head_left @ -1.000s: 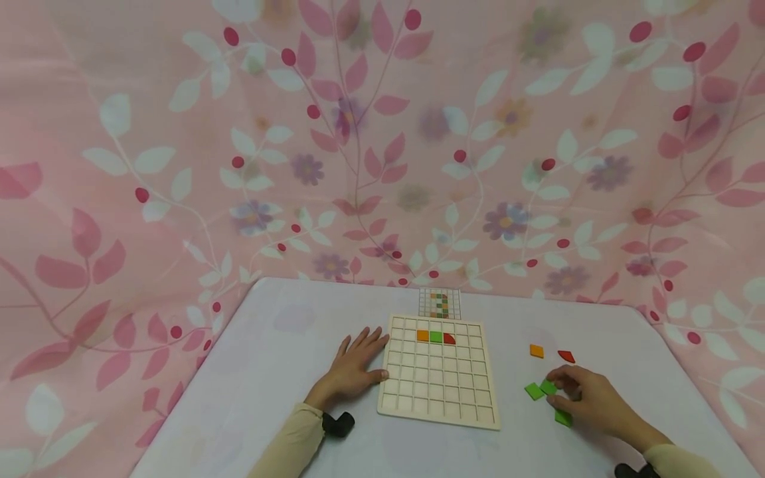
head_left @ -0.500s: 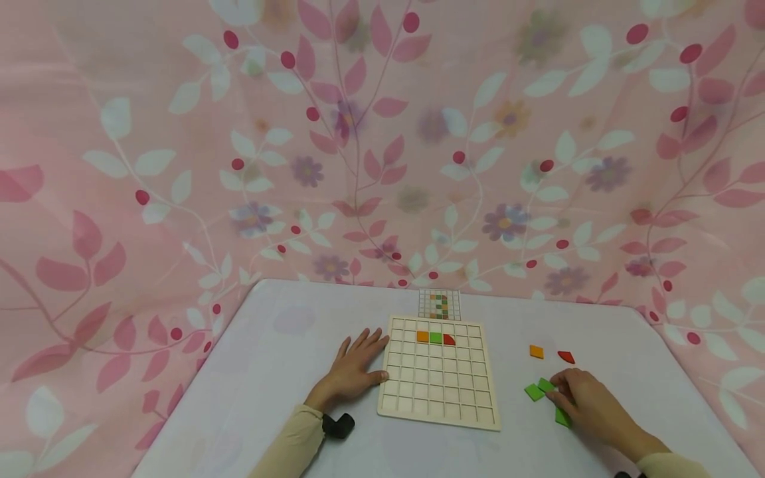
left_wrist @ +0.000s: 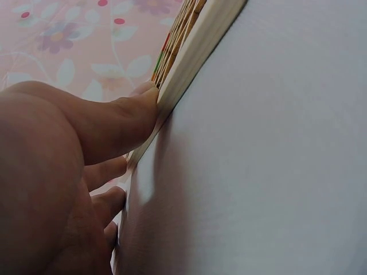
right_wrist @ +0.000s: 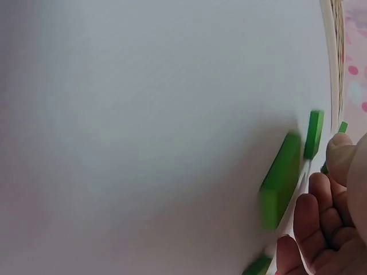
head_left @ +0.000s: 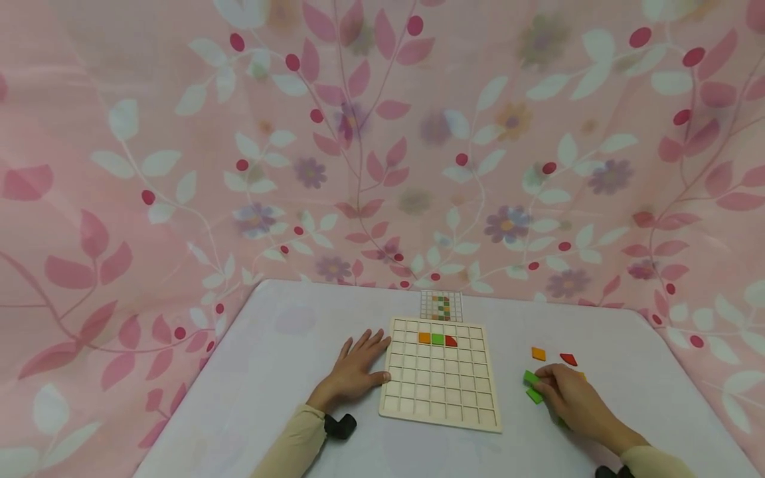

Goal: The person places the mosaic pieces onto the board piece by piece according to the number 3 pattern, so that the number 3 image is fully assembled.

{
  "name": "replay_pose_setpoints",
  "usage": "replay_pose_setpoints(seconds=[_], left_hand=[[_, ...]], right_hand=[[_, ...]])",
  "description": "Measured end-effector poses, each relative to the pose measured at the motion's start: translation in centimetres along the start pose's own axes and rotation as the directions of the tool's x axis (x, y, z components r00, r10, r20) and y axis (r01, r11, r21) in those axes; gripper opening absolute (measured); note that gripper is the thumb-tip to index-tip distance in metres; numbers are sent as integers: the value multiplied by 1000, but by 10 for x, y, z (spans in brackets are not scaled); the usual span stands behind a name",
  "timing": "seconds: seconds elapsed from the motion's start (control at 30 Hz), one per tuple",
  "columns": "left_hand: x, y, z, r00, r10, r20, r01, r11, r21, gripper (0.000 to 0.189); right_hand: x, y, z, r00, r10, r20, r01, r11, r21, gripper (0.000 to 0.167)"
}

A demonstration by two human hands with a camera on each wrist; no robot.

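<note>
A square wooden grid board (head_left: 439,398) lies on the table. In one upper row sit an orange square tile (head_left: 425,338), a green square tile (head_left: 438,339) and a red rounded tile (head_left: 451,341). My left hand (head_left: 355,370) is spread flat at the board's left side, its thumb touching the edge, as the left wrist view also shows. To the right of the board, my right hand (head_left: 574,398) pinches a green square tile (head_left: 530,378) between thumb and fingertips. Another green tile (head_left: 534,396) lies just below it. Other green tiles (right_wrist: 281,177) show beneath the hand in the right wrist view.
A loose orange tile (head_left: 538,354) and a red rounded tile (head_left: 568,359) lie beyond my right hand. An orange piece (head_left: 582,376) is mostly hidden behind that hand. A small printed grid card (head_left: 441,306) lies past the board's far edge. Pink floral cloth (head_left: 382,166) hangs behind the white table.
My right hand has shifted slightly left, bringing the pinched green tile over beside the other green one. An orange piece now peeks out behind it. The left hand stays on the board's edge.
</note>
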State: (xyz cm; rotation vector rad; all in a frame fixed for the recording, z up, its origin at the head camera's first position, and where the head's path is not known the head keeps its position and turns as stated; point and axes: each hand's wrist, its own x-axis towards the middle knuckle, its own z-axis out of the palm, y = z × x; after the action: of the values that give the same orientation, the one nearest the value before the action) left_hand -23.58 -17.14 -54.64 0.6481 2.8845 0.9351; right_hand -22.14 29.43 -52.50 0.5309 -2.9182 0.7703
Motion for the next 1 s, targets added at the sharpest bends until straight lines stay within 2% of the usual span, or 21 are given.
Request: replay_pose_setpoints(seconds=[0.1, 0.3, 0.37, 0.63, 0.83, 1.0], left_hand=[[0, 3, -1, 1000, -7, 11, 7, 1000, 4, 76], [1, 5, -2, 999, -39, 32, 38, 999, 30, 76], [1, 5, -2, 999, -44, 32, 43, 998, 35, 76], [2, 0, -1, 998, -49, 34, 48, 998, 34, 74], [2, 1, -2, 998, -49, 32, 48, 998, 29, 74], [1, 1, -2, 998, -48, 36, 47, 998, 30, 75]], right_hand=[[5, -6, 4, 1000, -13, -6, 14, 1000, 8, 22], [20, -22, 12, 998, 35, 54, -38, 998, 52, 25], [26, -28, 14, 998, 36, 52, -39, 998, 58, 24], [48, -48, 24, 998, -54, -21, 56, 996, 63, 21], [64, -62, 30, 999, -19, 45, 15, 995, 102, 23], [74, -66, 34, 996, -32, 81, 21, 992, 126, 23]])
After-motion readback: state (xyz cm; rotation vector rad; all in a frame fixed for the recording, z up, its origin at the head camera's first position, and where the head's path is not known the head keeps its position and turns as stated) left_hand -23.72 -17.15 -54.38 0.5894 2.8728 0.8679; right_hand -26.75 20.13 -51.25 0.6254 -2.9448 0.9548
